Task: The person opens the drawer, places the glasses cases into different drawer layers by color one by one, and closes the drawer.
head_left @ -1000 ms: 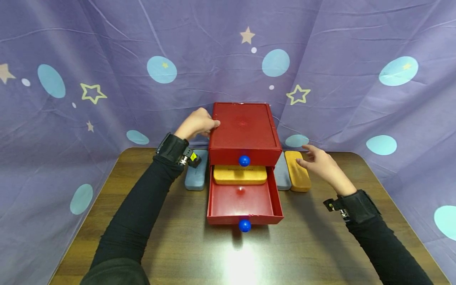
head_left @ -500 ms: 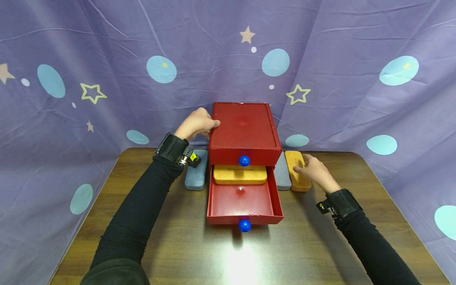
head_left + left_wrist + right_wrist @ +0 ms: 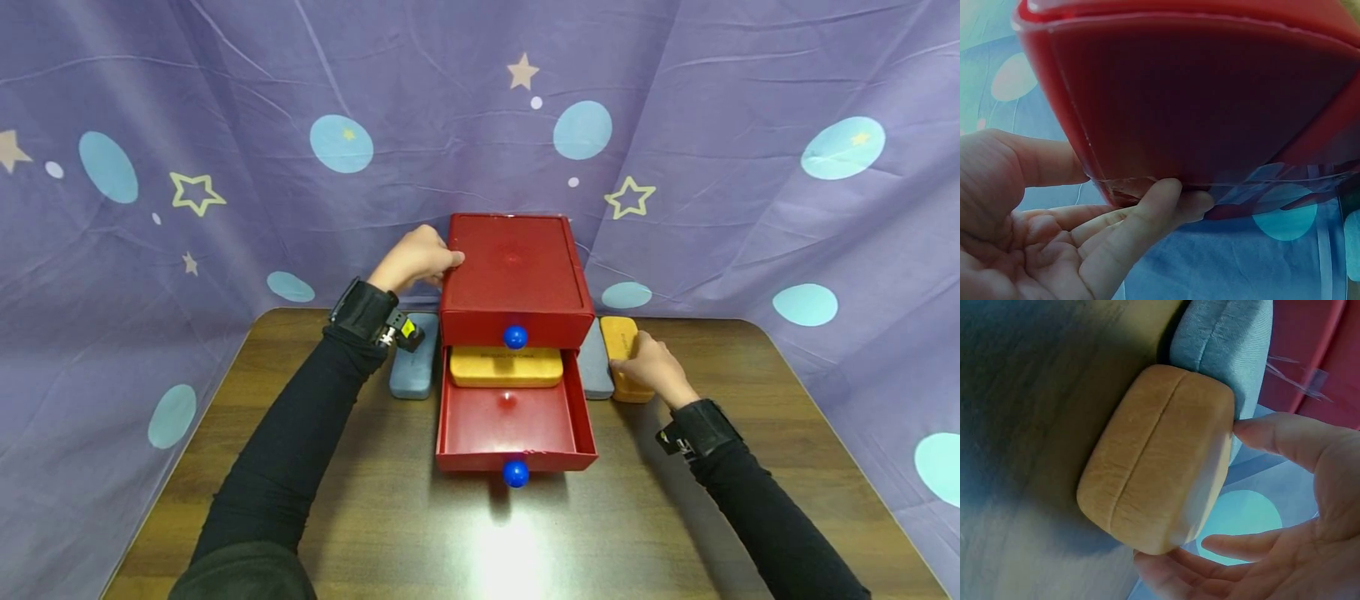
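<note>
A red two-drawer box (image 3: 517, 267) stands on the table. My left hand (image 3: 416, 257) grips its left side, thumb on the top edge; in the left wrist view the fingers reach round its rear edge. At the right, my right hand (image 3: 654, 369) holds a yellow glasses case (image 3: 1147, 456) lying on the table, thumb on one side and fingers on the other. One fingertip stands free of it in the right wrist view. The lower drawer (image 3: 510, 429) is pulled out, with another yellow case (image 3: 506, 368) lying crosswise at its back.
A grey-blue case (image 3: 594, 367) lies between the box and the right-hand yellow case, close to both. Left of the box lies a blue case (image 3: 411, 377). Blue knobs (image 3: 515, 474) jut from the drawer fronts. A patterned purple cloth (image 3: 420, 100) hangs behind the table.
My right hand has moved down and left onto the yellow case, its thumb and fingers now at the case's sides. The left hand has stayed on the box.
</note>
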